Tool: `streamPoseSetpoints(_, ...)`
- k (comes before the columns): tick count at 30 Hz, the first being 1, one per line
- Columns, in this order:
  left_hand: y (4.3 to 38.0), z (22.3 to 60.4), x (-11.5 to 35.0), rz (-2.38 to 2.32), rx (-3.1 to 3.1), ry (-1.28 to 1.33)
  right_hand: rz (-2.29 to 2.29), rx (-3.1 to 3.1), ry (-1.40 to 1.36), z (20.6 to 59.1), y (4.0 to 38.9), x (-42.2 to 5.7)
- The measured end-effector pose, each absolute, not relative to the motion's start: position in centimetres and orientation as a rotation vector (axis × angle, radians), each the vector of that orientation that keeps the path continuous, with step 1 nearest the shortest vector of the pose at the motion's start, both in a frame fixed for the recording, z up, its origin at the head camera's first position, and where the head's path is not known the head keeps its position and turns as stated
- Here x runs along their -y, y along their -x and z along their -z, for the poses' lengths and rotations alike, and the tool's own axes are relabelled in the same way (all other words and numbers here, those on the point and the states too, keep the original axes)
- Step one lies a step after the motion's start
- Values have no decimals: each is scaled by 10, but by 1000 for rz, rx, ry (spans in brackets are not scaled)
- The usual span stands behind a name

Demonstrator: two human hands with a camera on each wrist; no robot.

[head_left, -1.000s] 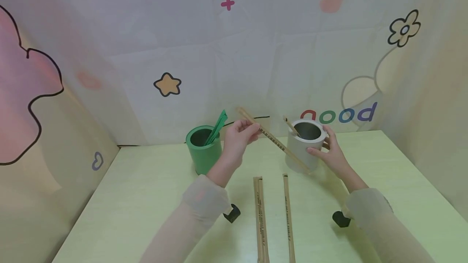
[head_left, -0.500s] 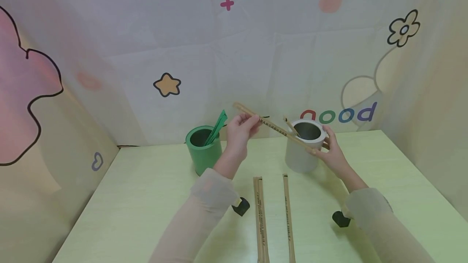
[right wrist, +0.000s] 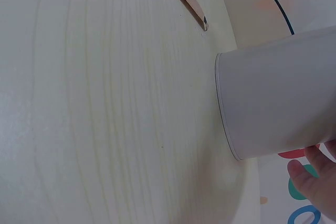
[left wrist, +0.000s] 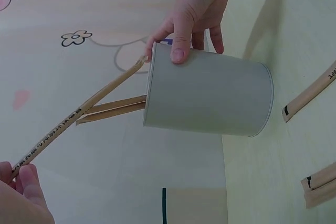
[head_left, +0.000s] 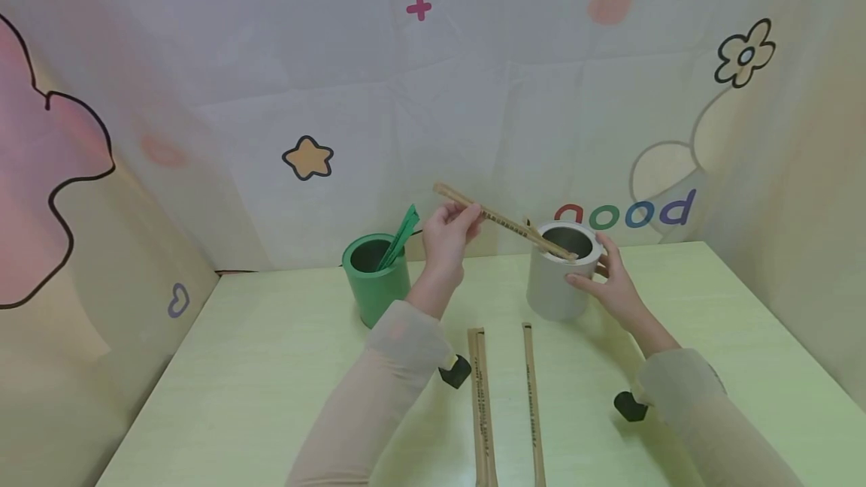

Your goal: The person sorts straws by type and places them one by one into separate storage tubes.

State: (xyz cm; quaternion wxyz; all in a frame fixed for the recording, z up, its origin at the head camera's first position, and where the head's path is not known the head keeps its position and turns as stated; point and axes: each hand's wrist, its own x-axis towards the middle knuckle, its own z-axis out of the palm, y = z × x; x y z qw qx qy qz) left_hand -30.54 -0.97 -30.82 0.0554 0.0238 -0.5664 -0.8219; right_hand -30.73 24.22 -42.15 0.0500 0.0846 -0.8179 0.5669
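Observation:
My left hand (head_left: pixel 449 235) pinches a slim brown paper-wrapped stick (head_left: pixel 504 222) with printed lettering, near its upper end. The stick slants down to the right, its lower end at the rim of a light grey cylindrical cup (head_left: pixel 558 291). On the cup's right side, my right hand (head_left: pixel 612 280) grips it, thumb on the near wall and fingers around the far side. In the left wrist view, similar brown wrapped sticks (left wrist: pixel 115 110) stick out of the cup. The right wrist view shows the cup's lower wall and part of the right hand (right wrist: pixel 315 179).
To the left stands a green cup (head_left: pixel 379 291) with green wrapped sticks (head_left: pixel 401 239) leaning in it. More brown wrapped sticks lie on the pale table, a pair (head_left: pixel 482 404) and a single one (head_left: pixel 533 404). A printed cloth (head_left: pixel 473 134) hangs behind.
My left hand has moved slightly up and right. The held stick's lower end has risen from in front of the grey cup to its rim. The right hand stays on the cup.

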Motion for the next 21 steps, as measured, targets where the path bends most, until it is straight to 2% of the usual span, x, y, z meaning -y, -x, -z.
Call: streamPoseSetpoints(21,324,330,-16,2293,1818,-110,-1706,2505,-245,422,307,-242)
